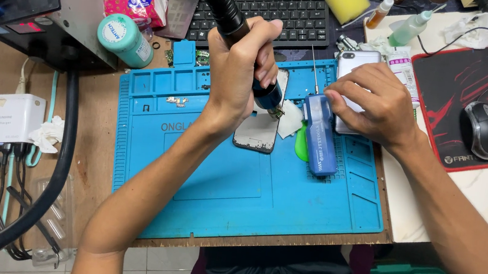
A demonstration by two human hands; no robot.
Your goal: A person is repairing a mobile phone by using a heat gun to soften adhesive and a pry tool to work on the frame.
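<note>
The left hand (240, 73) is closed in a firm grip around a black hot-air handle (247, 47), its nozzle held just above an opened phone (259, 126) on the blue mat (237, 197); the right hand (374, 102) is pressed on a silver phone (355, 63), fingers curled, beside a blue bottle (320, 136); a keyboard (270, 4) is seen on the desk (96, 133).

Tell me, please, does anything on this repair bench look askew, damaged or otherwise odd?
The phone frame under the left hand's hot-air nozzle lies opened, with small loose parts scattered on the blue mat. A crumpled tissue sits by the white charger.
</note>
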